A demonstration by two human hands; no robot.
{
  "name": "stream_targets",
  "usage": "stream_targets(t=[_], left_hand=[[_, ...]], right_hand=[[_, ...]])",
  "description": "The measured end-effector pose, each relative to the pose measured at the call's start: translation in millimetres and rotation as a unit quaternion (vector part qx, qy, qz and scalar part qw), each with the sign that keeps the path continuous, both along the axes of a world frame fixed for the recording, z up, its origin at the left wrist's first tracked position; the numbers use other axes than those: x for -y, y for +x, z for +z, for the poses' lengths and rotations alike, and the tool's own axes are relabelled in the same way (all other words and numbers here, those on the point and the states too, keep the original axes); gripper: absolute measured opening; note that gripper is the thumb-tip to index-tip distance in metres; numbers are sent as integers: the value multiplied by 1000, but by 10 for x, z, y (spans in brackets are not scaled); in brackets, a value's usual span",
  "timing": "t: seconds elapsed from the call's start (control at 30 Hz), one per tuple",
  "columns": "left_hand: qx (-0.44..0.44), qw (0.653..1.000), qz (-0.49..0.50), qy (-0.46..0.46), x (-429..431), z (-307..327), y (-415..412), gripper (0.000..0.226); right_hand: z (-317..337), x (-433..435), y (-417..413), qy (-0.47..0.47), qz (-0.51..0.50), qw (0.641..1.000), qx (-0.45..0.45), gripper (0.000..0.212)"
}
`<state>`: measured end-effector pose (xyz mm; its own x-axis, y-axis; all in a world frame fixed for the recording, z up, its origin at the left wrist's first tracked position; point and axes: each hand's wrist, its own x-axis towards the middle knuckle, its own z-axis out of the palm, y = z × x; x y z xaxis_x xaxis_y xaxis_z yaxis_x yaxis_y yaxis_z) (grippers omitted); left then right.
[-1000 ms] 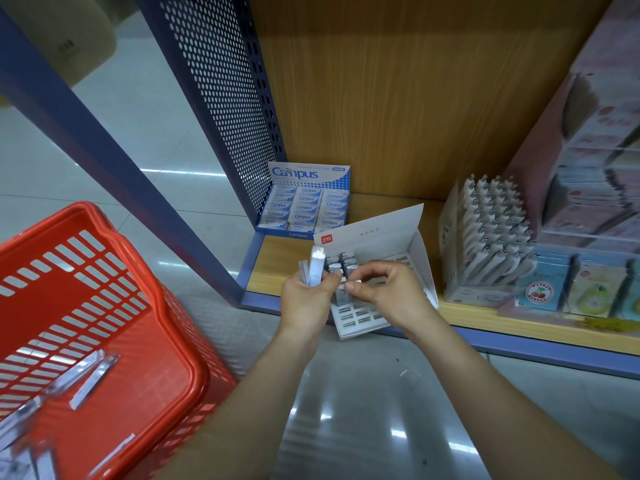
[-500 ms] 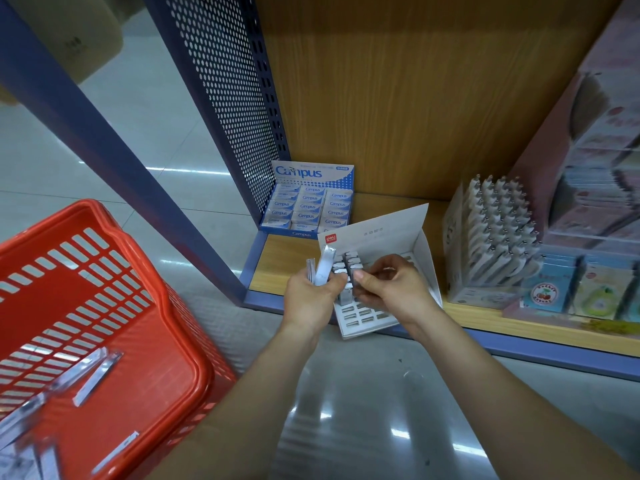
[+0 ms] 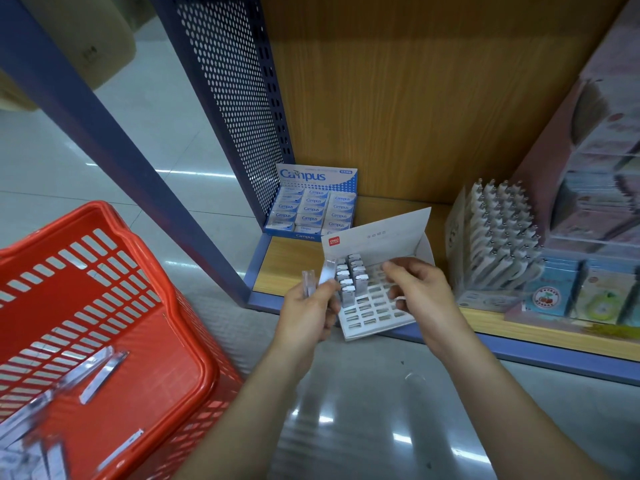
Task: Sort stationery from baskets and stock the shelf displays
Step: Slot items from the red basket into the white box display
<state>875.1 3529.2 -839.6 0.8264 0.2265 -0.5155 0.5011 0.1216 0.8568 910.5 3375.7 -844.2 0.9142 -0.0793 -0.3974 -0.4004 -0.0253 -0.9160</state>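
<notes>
Lower left, nearest: red basket (image 3: pixel 207 372) on the floor, rim just beside the left forearm, with slim packs (image 3: pixel 102 372) lying loose on its bottom. Bare glossy floor (image 3: pixel 363 420) between basket and shelf, open under both forearms. Grips a small bundle of clear packs (image 3: pixel 309 284) in the left hand (image 3: pixel 306 315), with fingers wrapped round it, just off the front-left corner of the white display box (image 3: pixel 381 237). Holds the right hand (image 3: pixel 420 294) above the box's grid tray, with fingers bent and blurred; cannot tell whether anything is pinched there. Box at the front of the shelf (image 3: pixel 287 268), near corner overhanging the blue lip. Upright packs (image 3: pixel 356 275) only in the tray's rear-left slots; open slots across the front and right. Strip of bare wood left of the box, up to the blue upright. Just right of the box, a pen display (image 3: pixel 498 233), near its side wall. Farther back, Campus box (image 3: pixel 313 174) tucked into the rear-left corner against the perforated panel (image 3: pixel 239 98), apart from the white box
</notes>
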Motion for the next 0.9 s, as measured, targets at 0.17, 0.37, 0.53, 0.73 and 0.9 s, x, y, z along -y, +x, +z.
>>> stream_targets(t=[0.17, 0.37, 0.53, 0.73, 0.9], left_hand=[[21, 993, -107, -35, 101, 82, -164, 19], [31, 998, -58, -25, 73, 148, -163, 14], [79, 996, -21, 37, 70, 142, -174, 7], [122, 985, -83, 92, 108, 215, -178, 8], [25, 980, 2, -199, 98, 326, -130, 24]], right_hand=[[135, -57, -158, 58, 142, 988, -4, 13], [125, 67, -162, 255, 11, 966, -40, 5], [70, 137, -213, 97, 81, 992, 31, 20], [130, 81, -255, -234, 268, 909, 217, 27], [98, 82, -288, 9, 156, 985, 69, 18]])
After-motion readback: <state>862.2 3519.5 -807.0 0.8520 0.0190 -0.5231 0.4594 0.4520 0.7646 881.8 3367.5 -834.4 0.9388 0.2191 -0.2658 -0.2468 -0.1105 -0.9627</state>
